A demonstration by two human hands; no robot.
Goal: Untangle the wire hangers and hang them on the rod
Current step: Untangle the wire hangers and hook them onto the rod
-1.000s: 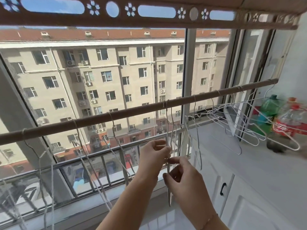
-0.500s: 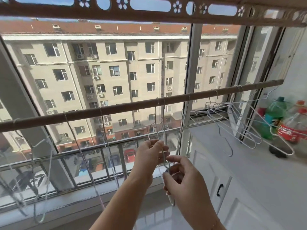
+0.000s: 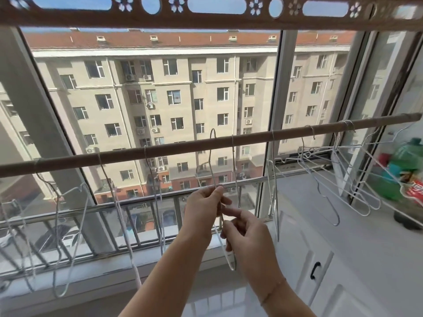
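Left hand [image 3: 201,213] pinching hanger [image 3: 210,154], hung hangers [image 3: 274,191] crowding rod [image 3: 178,147], bottles [image 3: 405,161] beyond

Strong daylight is admitted through the large white-framed window [image 3: 274,110]; the beige multi-storey apartment block [image 3: 183,88] outside is sunlit and sharp. The white glossy countertop [image 3: 343,225] is nearly washed out. The long brown wooden rod [image 3: 183,146] is bowed by wide-angle distortion. The green plastic bottle [image 3: 405,165] and red-labelled bottle [image 3: 414,191] at the right edge are smeared by blur. The thin grey wire hanger [image 3: 210,154] is poorly separated from the background.
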